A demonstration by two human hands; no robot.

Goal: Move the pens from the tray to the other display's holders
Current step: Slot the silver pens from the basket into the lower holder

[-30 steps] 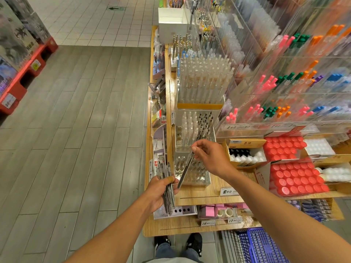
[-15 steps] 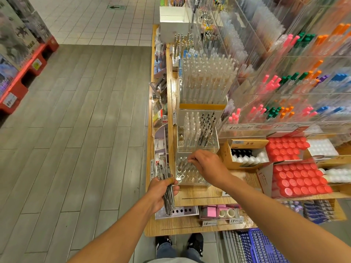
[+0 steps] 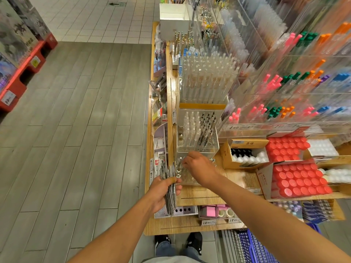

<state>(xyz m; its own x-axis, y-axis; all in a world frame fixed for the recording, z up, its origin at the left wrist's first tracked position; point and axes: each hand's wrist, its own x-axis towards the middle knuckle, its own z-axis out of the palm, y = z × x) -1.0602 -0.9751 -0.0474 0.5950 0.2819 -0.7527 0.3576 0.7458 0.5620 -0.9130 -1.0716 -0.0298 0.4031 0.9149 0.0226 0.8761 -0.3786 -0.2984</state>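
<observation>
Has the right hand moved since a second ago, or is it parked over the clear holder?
Yes. The right hand has dropped from beside the dark pens in the upper clear rack down toward the lower clear holder, nearer the bundle of pens the left hand grips.

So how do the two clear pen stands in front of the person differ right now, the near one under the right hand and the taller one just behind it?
The near stand sits lower, and the holes that show look empty; the taller stand behind it holds clear pens on its left and dark pens on its right. The right hand reaches over the near stand; nothing touches the taller one. Both are clear plastic with rows of round holes and stand on the wooden shelf.
</observation>
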